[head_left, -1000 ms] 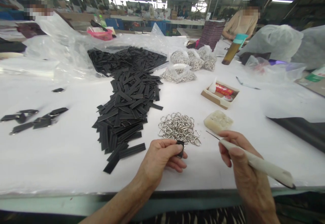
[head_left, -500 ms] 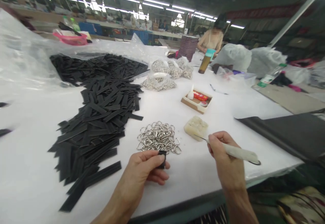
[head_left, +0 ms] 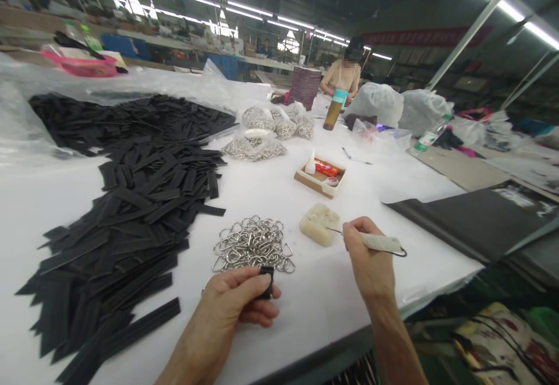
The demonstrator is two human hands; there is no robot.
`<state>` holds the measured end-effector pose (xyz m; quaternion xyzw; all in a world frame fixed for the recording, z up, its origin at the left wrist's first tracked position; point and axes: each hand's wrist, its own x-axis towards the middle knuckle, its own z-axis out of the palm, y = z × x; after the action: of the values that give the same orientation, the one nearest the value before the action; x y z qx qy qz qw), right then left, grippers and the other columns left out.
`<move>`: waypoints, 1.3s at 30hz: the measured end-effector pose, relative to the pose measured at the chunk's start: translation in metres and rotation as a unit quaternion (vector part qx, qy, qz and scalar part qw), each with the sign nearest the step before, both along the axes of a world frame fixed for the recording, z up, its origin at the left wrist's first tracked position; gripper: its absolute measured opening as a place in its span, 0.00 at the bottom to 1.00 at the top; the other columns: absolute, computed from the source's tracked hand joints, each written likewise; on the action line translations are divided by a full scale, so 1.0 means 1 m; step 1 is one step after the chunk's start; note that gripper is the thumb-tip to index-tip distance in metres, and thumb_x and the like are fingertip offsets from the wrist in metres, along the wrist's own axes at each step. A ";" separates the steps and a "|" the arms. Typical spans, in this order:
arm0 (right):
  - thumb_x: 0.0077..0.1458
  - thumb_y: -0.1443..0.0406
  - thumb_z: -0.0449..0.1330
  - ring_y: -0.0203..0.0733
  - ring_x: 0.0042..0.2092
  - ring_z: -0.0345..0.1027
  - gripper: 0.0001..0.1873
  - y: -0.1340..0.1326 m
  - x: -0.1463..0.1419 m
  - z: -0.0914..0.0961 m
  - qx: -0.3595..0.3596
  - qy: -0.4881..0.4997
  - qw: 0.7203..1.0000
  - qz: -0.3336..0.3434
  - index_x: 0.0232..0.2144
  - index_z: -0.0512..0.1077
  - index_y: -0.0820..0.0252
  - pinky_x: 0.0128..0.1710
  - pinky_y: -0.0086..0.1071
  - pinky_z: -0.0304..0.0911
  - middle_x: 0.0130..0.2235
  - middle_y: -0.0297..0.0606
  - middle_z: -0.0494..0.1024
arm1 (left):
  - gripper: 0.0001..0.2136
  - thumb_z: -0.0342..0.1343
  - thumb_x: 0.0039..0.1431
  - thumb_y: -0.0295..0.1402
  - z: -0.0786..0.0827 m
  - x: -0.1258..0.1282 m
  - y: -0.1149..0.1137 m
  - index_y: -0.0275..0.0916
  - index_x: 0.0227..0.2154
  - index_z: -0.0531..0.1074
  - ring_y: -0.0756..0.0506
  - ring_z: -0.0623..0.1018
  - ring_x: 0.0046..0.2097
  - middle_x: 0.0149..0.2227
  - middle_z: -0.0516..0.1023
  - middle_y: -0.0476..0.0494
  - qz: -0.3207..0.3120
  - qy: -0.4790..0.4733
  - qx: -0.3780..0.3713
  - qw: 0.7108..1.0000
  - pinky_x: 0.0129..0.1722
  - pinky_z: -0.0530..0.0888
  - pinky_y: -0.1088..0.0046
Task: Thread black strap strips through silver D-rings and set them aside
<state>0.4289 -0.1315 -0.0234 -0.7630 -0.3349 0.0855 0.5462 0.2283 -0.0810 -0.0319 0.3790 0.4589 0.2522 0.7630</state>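
My left hand [head_left: 236, 303] pinches a folded black strip [head_left: 267, 282] between thumb and fingers, just in front of a heap of silver D-rings [head_left: 253, 245]. My right hand [head_left: 369, 257] is closed around the pale wrapped handle of an awl [head_left: 379, 243]. Its thin metal tip reaches to a yellowish wax-like block [head_left: 318, 223] on the white table [head_left: 305, 338]; whether the tip is in the block or only against it, I cannot tell. To the left of my left hand spreads a large pile of flat black strips [head_left: 144, 210].
Behind the block stands a small open box [head_left: 318, 186] with a red tube and a white bottle. Bags of metal rings [head_left: 255, 145] lie farther back, near a brown bottle with a turquoise lid [head_left: 335, 110]. Black sheet material [head_left: 463, 216] covers the right side. A co-worker [head_left: 343, 76] is across the table.
The view has turned to the right, so the table things appear farther left. The awl tip has come closer in to the block's right side. My left hand still grips the folded strip.
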 end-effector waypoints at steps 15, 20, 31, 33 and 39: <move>0.53 0.58 0.59 0.34 0.23 0.52 0.14 -0.010 0.003 -0.001 0.047 0.077 0.996 0.015 0.22 0.62 0.59 0.22 0.27 0.48 0.20 0.28 0.61 | 0.09 0.63 0.47 0.34 0.001 -0.002 -0.005 0.32 0.24 0.75 0.50 0.76 0.23 0.28 0.79 0.41 -0.025 -0.033 0.001 0.999 0.24 0.75 0.78; 0.53 0.61 0.59 0.29 0.19 0.45 0.13 -0.019 -0.010 0.008 0.123 0.281 0.939 0.158 0.21 0.62 0.60 0.18 0.24 0.40 0.17 0.27 0.59 | 0.08 0.61 0.50 0.33 0.002 -0.002 -0.009 0.31 0.26 0.74 0.49 0.77 0.25 0.28 0.79 0.41 -0.024 -0.049 0.010 0.998 0.27 0.76 0.77; 0.53 0.61 0.59 0.30 0.21 0.48 0.15 -0.012 -0.042 0.010 0.065 0.344 0.897 0.269 0.20 0.61 0.60 0.19 0.24 0.43 0.18 0.28 0.58 | 0.07 0.59 0.52 0.32 0.004 -0.005 -0.011 0.31 0.28 0.75 0.48 0.78 0.28 0.31 0.80 0.39 -0.051 -0.050 0.039 0.997 0.30 0.76 0.75; 0.53 0.61 0.59 0.30 0.21 0.48 0.15 -0.012 -0.041 0.009 0.061 0.340 0.897 0.276 0.20 0.61 0.60 0.19 0.24 0.43 0.18 0.28 0.58 | 0.07 0.59 0.52 0.32 0.004 -0.005 -0.011 0.31 0.28 0.76 0.48 0.78 0.28 0.31 0.80 0.39 -0.054 -0.050 0.037 0.997 0.31 0.76 0.75; 0.53 0.61 0.58 0.30 0.21 0.46 0.15 -0.010 -0.041 0.004 0.045 0.339 0.892 0.297 0.20 0.61 0.60 0.19 0.25 0.40 0.17 0.28 0.58 | 0.06 0.59 0.51 0.31 0.004 -0.004 -0.012 0.32 0.28 0.76 0.48 0.78 0.28 0.30 0.80 0.41 -0.059 -0.062 0.037 0.996 0.30 0.76 0.75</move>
<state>0.3881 -0.1417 -0.0196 -0.5276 -0.3435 0.4822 0.6092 0.2239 -0.0930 -0.0277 0.4168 0.3778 0.2466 0.7892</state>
